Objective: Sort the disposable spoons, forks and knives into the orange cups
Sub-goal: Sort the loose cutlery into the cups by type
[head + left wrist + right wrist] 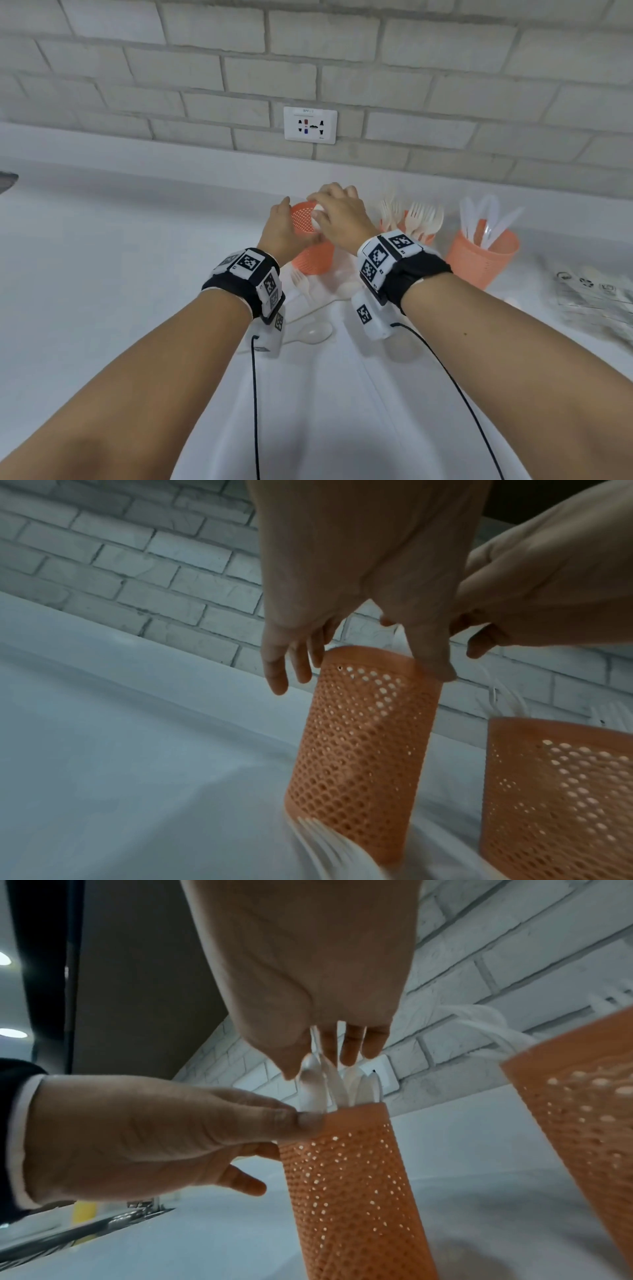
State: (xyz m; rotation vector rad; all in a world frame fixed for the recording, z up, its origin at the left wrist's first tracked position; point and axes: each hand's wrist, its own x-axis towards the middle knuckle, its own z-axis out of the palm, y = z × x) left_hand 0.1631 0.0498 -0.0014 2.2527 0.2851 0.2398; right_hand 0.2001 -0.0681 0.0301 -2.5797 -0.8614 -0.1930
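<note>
**Two cups filled, spoons going into the third**

White brick wall and a white cloth-covered counter (102, 274) frame the head view. We have three orange mesh cups in a row: the right cup (479, 260) holds clear knives (489, 219), the middle cup (404, 222) — mostly hidden behind our right wrist — is packed with cream forks (423, 216), and the left cup (310, 222) is the one we are working at. Our left hand (284, 229) steadies that cup at its rim while our right hand (339, 212) reaches over its mouth. Still loose on the cloth near us: a fork (301, 282) and at least one spoon (313, 332), so sorting is well along but not finished. A crumpled wrapper (596, 294) lies far right.

From the left wrist, we see the left hand (359, 574) with its thumb pressed on the cup's rim (369, 653) and the fingers hanging relaxed beside the wall rather than wrapped round it. Blurred tines of the loose fork (329, 842) show at the cup's foot.

From the right wrist, our right hand (308, 988) pinches a white spoon (310, 1085) between thumb and fingers, its lower end already inside the cup (349, 1191) among other spoons. We judge this one nearly placed — the pieces on the cloth remain.
</note>
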